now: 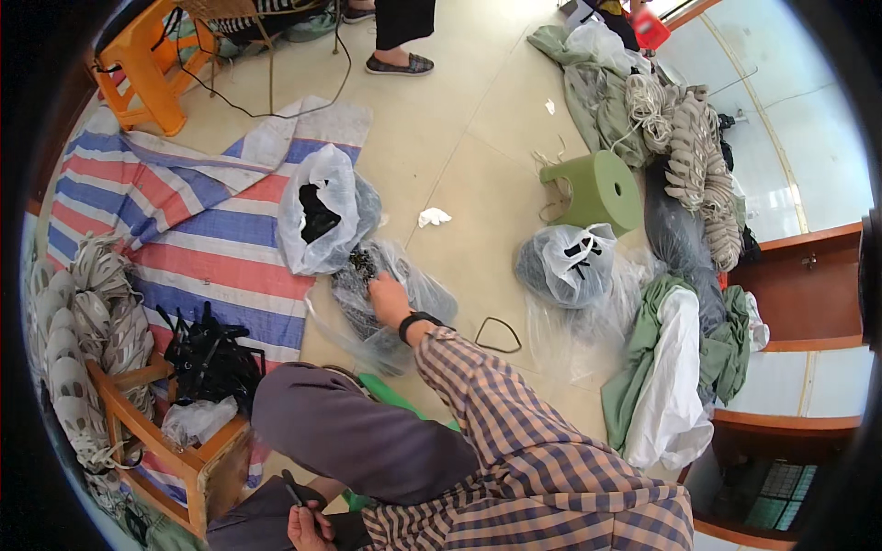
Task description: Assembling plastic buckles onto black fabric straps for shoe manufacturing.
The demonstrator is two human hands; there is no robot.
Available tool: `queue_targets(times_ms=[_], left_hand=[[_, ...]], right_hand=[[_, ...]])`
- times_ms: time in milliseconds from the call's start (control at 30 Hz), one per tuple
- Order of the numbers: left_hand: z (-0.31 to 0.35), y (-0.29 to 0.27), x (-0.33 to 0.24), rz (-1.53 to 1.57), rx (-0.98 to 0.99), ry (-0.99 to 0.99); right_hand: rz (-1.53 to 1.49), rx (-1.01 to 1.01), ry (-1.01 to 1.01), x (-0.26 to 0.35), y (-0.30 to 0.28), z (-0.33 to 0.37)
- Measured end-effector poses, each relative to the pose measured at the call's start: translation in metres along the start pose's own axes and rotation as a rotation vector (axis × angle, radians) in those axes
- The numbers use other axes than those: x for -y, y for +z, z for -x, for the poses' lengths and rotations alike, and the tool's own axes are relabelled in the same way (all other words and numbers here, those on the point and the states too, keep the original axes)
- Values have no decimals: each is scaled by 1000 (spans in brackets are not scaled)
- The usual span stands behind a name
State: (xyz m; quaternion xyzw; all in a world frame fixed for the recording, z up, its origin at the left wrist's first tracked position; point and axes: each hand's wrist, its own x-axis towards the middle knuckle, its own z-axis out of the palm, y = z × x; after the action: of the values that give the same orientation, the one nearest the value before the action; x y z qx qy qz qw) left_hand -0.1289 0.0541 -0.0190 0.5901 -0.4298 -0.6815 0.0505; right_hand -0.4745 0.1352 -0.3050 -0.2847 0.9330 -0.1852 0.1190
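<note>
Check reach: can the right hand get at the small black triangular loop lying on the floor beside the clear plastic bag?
Probably yes. The right hand rests on the clear plastic bag of dark pieces, and the small black triangular loop lies close by on bare pale tiled floor, with nothing between them.

Clear plastic bag (390, 308): lies flat on the pale floor, just off the edge of the striped mat, mouth open toward the top of the view. Film is crumpled and translucent, greyish where it folds over itself. Contents: small dark pieces (361, 264), black, heaped near the mouth; single shapes cannot be made out.

Right hand (388, 298): reaches into the bag's open end, palm down, fingers at the dark pieces. Whether it grips any cannot be seen. Black band at the wrist, checked sleeve behind.

Left hand (308, 525): low by the lap, closed round a thin dark tool (294, 488) that points up and away from the body.
</note>
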Motion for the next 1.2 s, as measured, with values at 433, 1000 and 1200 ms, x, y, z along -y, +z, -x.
queue_targets(times_ms=[433,1000,1200], left_hand=[[38,-20,13,-27,-125,458],[94,-17,3,168,110,604],[98,5,-25,118,27,595]], right_hand=[[-1504,477,210,99,-215,79],[-1166,875,-468,251,-235,217],[-1376,873,-283,244,-252,211]])
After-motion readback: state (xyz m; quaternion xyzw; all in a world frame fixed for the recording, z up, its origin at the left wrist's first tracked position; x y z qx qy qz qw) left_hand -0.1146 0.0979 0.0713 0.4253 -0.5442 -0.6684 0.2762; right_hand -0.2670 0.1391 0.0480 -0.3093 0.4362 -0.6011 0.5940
